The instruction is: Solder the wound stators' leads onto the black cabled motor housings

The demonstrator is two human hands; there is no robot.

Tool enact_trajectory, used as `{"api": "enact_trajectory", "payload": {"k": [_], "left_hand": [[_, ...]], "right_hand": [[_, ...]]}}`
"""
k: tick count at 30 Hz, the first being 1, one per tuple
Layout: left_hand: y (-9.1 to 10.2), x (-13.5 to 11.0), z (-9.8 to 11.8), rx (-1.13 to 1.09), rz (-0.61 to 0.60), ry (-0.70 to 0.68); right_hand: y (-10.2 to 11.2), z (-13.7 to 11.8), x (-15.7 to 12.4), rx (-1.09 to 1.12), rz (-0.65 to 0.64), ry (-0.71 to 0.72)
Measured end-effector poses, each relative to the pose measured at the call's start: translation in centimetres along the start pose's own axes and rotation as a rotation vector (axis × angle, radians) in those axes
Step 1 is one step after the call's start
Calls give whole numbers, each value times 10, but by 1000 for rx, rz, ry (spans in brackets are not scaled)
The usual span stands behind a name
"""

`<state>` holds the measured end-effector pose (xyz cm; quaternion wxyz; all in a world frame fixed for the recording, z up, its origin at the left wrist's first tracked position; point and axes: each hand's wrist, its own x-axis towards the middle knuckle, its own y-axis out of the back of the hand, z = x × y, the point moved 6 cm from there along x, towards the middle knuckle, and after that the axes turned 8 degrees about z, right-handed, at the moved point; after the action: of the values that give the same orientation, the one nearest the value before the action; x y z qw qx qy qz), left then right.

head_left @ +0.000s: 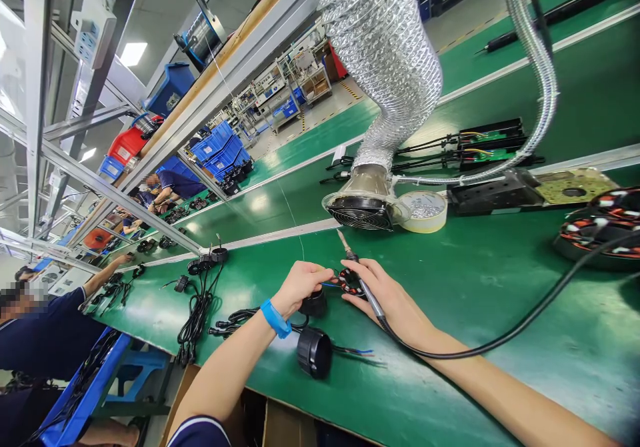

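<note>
My left hand (300, 285), with a blue wristband, is closed on a small round stator with orange coils (350, 281) held over a black round housing (314, 303). My right hand (387, 297) is closed around a soldering iron (356, 267), its tip pointing up and away just above the stator. The iron's black cable (500, 335) trails to the right across the green bench. A second black round housing (314, 351) with blue and red wires lies just in front of my left wrist.
A fume fan (361, 207) on a silver flexible duct (385, 53) sits just behind my hands, with a tape roll (425, 210) beside it. Larger stators (600, 223) lie at right. Black cable bundles (197, 307) lie at left. Other workers sit along the green bench (475, 287).
</note>
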<state>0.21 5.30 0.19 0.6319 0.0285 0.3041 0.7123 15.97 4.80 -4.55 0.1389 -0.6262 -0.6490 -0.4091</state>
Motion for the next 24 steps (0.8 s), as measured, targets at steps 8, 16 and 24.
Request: {"api": "enact_trajectory", "payload": {"k": [8, 16, 24], "left_hand": [[4, 5, -2, 39, -94, 13], [21, 29, -1, -53, -153, -14], [71, 87, 14, -55, 245, -170]], "right_hand": [[1, 1, -1, -19, 0, -12], [15, -17, 9, -132, 50, 103], [73, -70, 8, -290, 173, 168]]}}
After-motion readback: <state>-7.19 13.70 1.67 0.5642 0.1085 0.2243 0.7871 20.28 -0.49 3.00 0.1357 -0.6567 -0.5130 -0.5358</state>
